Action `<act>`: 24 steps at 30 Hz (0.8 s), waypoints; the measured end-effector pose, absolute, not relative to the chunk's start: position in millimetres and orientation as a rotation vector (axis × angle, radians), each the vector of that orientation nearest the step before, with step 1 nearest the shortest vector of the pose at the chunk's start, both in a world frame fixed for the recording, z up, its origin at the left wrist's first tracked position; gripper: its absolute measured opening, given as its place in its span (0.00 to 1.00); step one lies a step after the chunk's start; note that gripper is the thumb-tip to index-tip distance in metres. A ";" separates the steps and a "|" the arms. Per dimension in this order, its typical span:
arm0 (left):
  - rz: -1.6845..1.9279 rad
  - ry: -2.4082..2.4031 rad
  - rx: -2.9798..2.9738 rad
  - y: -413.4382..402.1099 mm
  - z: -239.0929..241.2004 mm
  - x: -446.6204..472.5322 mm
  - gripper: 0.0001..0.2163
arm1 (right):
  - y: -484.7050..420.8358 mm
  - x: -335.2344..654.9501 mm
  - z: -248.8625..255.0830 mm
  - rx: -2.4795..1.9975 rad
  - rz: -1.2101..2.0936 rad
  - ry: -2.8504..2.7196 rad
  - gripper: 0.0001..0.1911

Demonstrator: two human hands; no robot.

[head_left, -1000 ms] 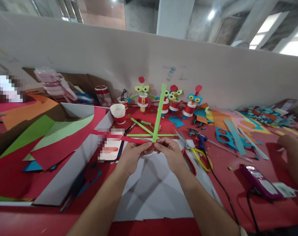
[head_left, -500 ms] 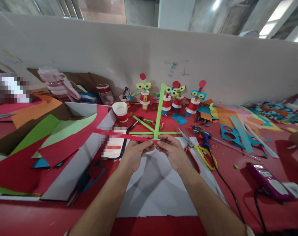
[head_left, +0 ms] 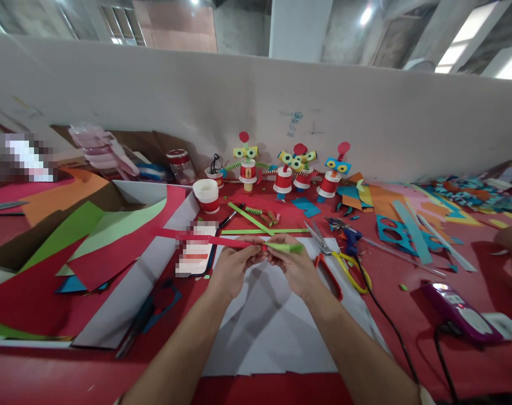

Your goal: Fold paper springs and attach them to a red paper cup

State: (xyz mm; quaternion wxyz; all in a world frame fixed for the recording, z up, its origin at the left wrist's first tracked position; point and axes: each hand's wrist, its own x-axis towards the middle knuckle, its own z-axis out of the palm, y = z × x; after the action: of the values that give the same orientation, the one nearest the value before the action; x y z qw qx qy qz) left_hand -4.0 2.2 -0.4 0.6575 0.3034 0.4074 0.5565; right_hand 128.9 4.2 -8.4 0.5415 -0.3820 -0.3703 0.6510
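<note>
My left hand (head_left: 234, 264) and my right hand (head_left: 292, 264) meet above a white sheet (head_left: 273, 320), fingers pinched together. Between them they hold a red paper strip (head_left: 222, 241) that runs off to the left and a green paper strip (head_left: 287, 247) that lies folded over to the right across my right fingers. The two strips cross at my fingertips. Beyond my hands, more green strips (head_left: 256, 225) and small folded paper springs (head_left: 262, 214) lie on the red table.
Scissors (head_left: 332, 256) and a glue gun (head_left: 351, 239) with its cord lie right of my hands. Paper-cup figures (head_left: 283, 177) stand by the wall, a paper cup (head_left: 207, 194) nearer left. Coloured sheets (head_left: 91, 230) pile up left. Another person's hand (head_left: 511, 242) shows far right near a purple device (head_left: 454, 309).
The green strip stood upright from my fingers before; now it is folded down to the right over the red strip. My hands stayed in the same spot.
</note>
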 end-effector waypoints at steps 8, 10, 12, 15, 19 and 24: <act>1.278 0.881 0.747 0.7 -2.8 -0.4 0.05 | 4.5 126.9 -6.0 -0.934 1.459 -0.955 0.03; 1.274 0.870 0.761 0.1 -1.8 -0.2 0.04 | 4.4 126.7 -6.0 -0.934 1.436 -0.959 0.03; 1.275 0.871 0.765 -0.4 -0.7 -0.1 0.05 | 4.1 126.7 -7.3 -0.921 1.421 -0.972 0.03; 1.292 0.897 0.743 -1.0 0.4 0.7 0.04 | 3.4 127.6 -9.3 -0.908 1.386 -1.016 0.06; 1.276 0.910 0.751 -1.9 1.5 2.6 0.06 | 3.1 129.7 -8.8 -0.911 1.345 -1.051 0.06; 1.252 0.914 0.784 -2.7 4.1 3.0 0.08 | 4.3 130.2 -9.1 -0.904 1.398 -1.015 0.04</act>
State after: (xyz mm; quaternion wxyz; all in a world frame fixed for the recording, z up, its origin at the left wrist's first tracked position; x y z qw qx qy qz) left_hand 3.0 -2.7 4.1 0.6459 0.3446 0.4016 0.5503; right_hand 130.2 4.3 -9.1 0.5612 -0.3837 -0.4307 0.5935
